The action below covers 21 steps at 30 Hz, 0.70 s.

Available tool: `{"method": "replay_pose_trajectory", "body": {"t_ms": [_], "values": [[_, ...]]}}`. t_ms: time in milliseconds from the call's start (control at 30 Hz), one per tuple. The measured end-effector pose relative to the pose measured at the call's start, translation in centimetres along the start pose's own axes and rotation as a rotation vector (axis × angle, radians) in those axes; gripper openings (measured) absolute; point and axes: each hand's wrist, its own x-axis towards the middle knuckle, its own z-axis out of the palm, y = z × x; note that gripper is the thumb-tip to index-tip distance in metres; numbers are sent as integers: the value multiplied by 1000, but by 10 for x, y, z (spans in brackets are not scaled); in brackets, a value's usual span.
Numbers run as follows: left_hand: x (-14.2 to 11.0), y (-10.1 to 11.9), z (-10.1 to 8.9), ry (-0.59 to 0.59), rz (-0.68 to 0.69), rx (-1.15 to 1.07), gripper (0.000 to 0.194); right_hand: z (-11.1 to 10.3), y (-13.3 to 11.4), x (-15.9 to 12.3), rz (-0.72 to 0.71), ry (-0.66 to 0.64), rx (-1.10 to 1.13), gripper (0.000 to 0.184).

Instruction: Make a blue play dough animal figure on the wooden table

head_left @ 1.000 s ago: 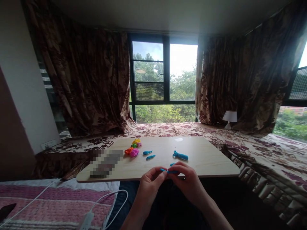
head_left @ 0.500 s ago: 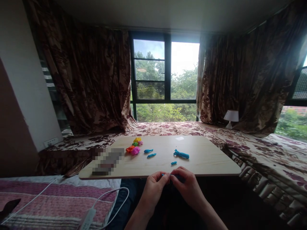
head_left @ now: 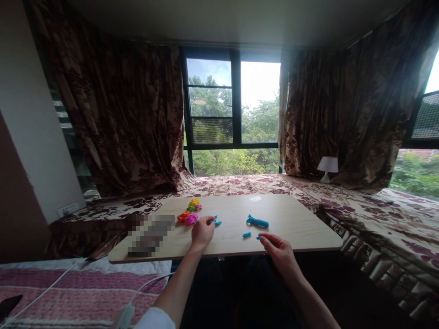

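Observation:
My left hand (head_left: 202, 234) reaches over the table, fingers pinched at the slim blue clay pieces (head_left: 216, 223), partly covering them. My right hand (head_left: 279, 250) is low over the near edge, thumb and forefinger closed around a tiny blue clay piece (head_left: 258, 237) at the tabletop. Just left of it lies another small blue clay lump (head_left: 246, 235). Farther back rests a thicker blue clay roll (head_left: 258, 221) with a branched left end. Beside my left hand sit crumpled clay lumps: pink (head_left: 191, 219), orange (head_left: 183, 216), green (head_left: 191, 209) and yellow (head_left: 195, 202).
The pale wooden table (head_left: 291, 210) has a blurred-out dark object (head_left: 152, 235) at its left. Behind it is a flowered window seat (head_left: 236, 183) with a small white lamp (head_left: 328, 165). A power strip (head_left: 125, 315) with a white cable lies on the bed at lower left.
My hands have parted from their pinch together near the table's front edge. The left went forward and left to the slim blue pieces; the right brought a tiny blue piece to the tabletop.

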Motion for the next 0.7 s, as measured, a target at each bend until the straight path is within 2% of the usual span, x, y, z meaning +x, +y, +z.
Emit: {"method": "replay_pose_trajectory", "body": {"t_ms": [67, 167, 400, 567, 700], "values": [[8, -5, 7, -10, 40, 131, 25, 0, -2, -1, 8, -17, -4, 34], [5, -7, 13, -1, 117, 298, 18, 0, -4, -3, 27, -17, 11, 34], [6, -9, 7, -6, 279, 577, 20, 1, -8, -6, 67, -24, 23, 30], [7, -16, 6, -80, 334, 691, 26, 5, -10, -7, 77, -38, 24, 29], [4, -16, 2, -98, 342, 692, 33, 5, -13, -8, 57, -69, 36, 30]]}}
